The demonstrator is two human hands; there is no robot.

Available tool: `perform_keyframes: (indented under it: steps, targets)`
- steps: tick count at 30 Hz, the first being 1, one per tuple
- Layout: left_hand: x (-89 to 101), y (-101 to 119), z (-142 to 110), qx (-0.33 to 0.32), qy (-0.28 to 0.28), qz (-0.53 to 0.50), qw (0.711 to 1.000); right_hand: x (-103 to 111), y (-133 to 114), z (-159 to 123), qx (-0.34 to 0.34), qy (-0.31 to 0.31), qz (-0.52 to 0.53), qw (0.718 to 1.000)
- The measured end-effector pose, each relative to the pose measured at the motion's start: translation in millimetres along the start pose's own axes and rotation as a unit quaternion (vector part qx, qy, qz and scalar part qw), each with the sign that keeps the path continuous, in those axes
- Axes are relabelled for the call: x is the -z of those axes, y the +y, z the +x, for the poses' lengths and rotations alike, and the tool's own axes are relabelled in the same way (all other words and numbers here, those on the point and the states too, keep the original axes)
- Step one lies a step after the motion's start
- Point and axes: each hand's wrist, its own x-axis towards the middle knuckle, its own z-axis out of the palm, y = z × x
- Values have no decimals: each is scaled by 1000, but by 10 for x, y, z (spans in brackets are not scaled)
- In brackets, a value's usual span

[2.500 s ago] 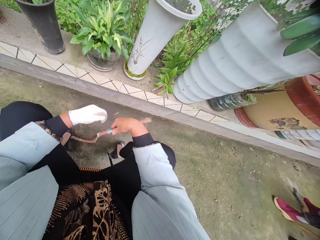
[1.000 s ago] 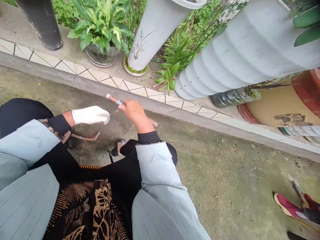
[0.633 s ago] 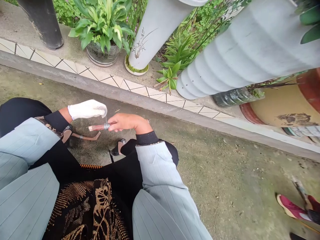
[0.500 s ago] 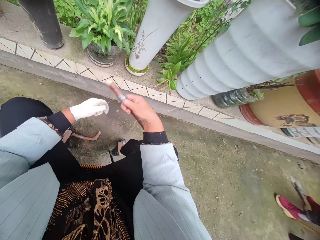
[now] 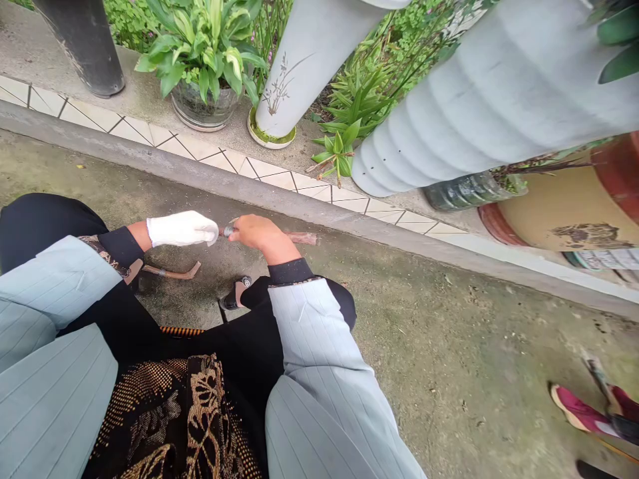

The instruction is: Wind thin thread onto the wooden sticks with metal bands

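My left hand (image 5: 182,228) wears a white glove, its fingers curled closed. They meet the left end of a reddish-brown stick (image 5: 302,237). My bare right hand (image 5: 257,233) is wrapped round the middle of this stick. Grey binding (image 5: 228,231) circles the stick between my hands, partly covered by my right fingers. The stick lies nearly level, its far end pointing right. What else the glove may hold is hidden. Below my left hand, near my shoe, is a second, bent brown stick (image 5: 174,273).
A tiled ledge (image 5: 219,161) runs across in front. On it stand a leafy potted plant (image 5: 204,103), a tall white planter (image 5: 299,63), a large ribbed white pot (image 5: 449,113) and a tan pot (image 5: 549,206). Another person's red shoe (image 5: 574,407) is at lower right.
The stick has swung from pointing up-left to lying level, with one end now showing right of my right hand. That hand has lowered. The thin strand seen between my hands no longer shows.
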Motion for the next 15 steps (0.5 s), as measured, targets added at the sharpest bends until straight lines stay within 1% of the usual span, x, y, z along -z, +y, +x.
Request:
perform_keyframes:
  steps: [1,2,3,4,5,6,7,8,10,11,12,13,14,15]
  targets:
    - [0,-13,-4,-1,6,-1,1000,-10,-24,-14,43,-60,4,997]
    - [0,-28,-7,-1,13,-9,1000,-12,-33,-36,96,-118,26,988]
    - [0,-45,-7,-2,24,-25,999,-3,-25,-66,152,-163,66,973]
    - [0,-64,-6,-1,36,-50,998,17,0,-102,204,-184,122,954]
    - [0,-83,-2,0,56,-87,995,47,40,-143,243,-182,190,934]
    - [-2,-100,5,0,75,-131,989,84,93,-184,268,-147,263,915]
    - [-4,-114,12,0,94,-174,980,125,154,-221,267,-70,343,898]
    - [-10,-122,21,1,109,-209,972,166,216,-251,249,20,413,876]
    - [-26,-119,34,5,116,-241,964,229,330,-277,196,163,498,829]
    - [-37,-106,38,6,108,-234,966,247,375,-270,165,215,523,808]
    - [-46,-84,38,7,89,-216,972,254,410,-251,135,249,535,796]
    - [-52,-57,36,6,69,-191,979,251,435,-223,105,270,537,793]
    - [-53,-24,31,4,48,-160,986,240,451,-187,74,279,525,801]
    - [-48,10,23,0,32,-124,992,222,458,-148,45,281,498,819]
